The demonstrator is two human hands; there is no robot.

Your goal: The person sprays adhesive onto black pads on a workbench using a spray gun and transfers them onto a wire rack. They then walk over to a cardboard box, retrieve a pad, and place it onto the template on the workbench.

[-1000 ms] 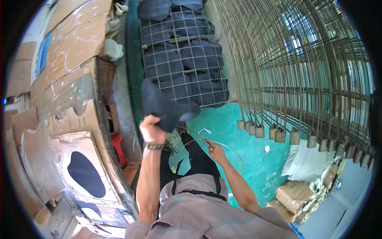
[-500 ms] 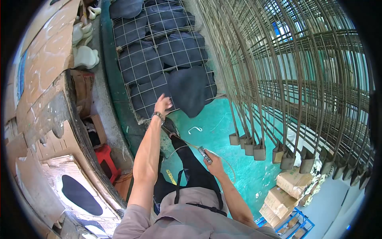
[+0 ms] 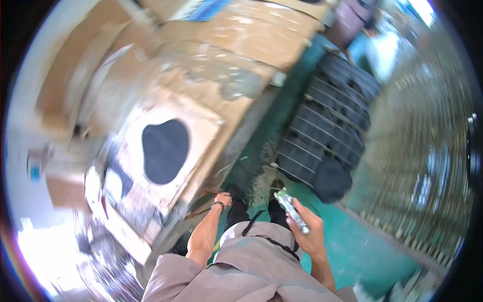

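Observation:
My right hand [image 3: 309,229] is wrapped round a silver metal hand tool [image 3: 294,214] and holds it in front of my waist. A thin hose or cord [image 3: 274,189] shows near the tool's far end; its exact kind is unclear. My left hand [image 3: 224,199], with a band on the wrist, hangs near the bench edge with its fingers loosely curled and nothing visible in them. To the left, a black kidney-shaped flat piece [image 3: 165,151] lies on a pale board [image 3: 204,118] on the bench. Blur softens much of the view.
A wire rack [image 3: 302,123] bears several dark flat pieces, and one rounded black piece [image 3: 332,181] lies at its near corner. Tall wire racks [image 3: 417,151] stand along the right. Cardboard [image 3: 251,32] covers the long bench. The floor [image 3: 362,236] is green.
My view has swung left towards the bench, so the racks now sit farther right. My left hand has drawn back from the wire rack to near my legs. The tool stays in my right hand.

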